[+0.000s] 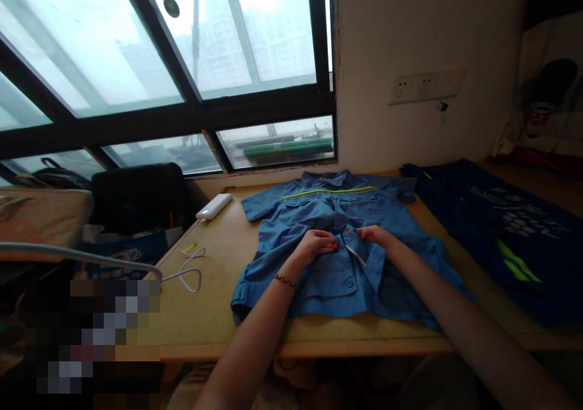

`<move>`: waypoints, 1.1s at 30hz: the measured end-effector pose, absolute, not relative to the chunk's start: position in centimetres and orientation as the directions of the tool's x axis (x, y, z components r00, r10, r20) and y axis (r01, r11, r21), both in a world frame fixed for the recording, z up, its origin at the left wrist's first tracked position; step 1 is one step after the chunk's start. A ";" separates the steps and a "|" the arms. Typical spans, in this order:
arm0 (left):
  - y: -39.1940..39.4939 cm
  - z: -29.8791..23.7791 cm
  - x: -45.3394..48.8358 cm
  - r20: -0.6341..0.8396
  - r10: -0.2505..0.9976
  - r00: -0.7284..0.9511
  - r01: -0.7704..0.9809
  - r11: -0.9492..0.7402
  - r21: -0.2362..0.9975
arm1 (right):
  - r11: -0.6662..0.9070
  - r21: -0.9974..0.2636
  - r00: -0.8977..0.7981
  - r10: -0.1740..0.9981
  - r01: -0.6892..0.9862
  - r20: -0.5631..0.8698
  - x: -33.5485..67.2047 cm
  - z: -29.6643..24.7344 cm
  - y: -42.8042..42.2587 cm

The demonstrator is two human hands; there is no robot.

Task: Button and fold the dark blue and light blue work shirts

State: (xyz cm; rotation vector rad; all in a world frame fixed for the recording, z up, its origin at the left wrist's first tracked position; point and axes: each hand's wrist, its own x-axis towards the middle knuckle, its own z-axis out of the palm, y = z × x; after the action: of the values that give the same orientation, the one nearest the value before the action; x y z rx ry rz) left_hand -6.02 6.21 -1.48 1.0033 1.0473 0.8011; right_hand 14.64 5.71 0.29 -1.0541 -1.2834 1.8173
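Observation:
A blue short-sleeved work shirt [314,276] with a yellow-green stripe across the chest lies spread on the wooden table [204,313], collar away from me. Near the middle of its front, my left hand [319,243] has its fingers closed on the edge of the front panel. My right hand [376,235] pinches the opposite edge of the opening and lifts it a little, with a white strip showing between the two edges. A button shows on the lower front, and the lower part of the shirt reaches close to the table's front edge.
Dark blue clothing [483,228] with yellow-green patches lies on the right. A white power bank [214,206] and a white cable [189,273] are on the left. Beyond the table's left edge stands a black bag [139,197]. Window and wall with sockets [423,86] are behind.

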 end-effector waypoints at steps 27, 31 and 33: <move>5.9 -1.1 -5.6 -0.344 0.885 0.313 -0.133 0.399 0.907 | -0.296 -0.949 -0.430 0.874 -0.106 -0.225 13.9 -0.9 4.8; 5.9 -1.4 -5.5 -0.337 0.892 0.303 -0.131 0.389 0.912 | -0.149 -0.987 -0.366 0.917 0.063 -0.162 13.6 -1.3 5.0; 5.9 -1.6 -5.4 -0.330 0.891 0.312 -0.130 0.384 0.914 | -0.008 -0.990 -0.320 0.946 0.143 -0.054 13.2 -1.6 5.0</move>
State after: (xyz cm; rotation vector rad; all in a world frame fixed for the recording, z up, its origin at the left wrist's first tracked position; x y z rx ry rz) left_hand -5.39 5.88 -1.56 0.9282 1.0203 0.8196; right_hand 13.15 4.96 -1.63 -1.1636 -1.5447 1.4042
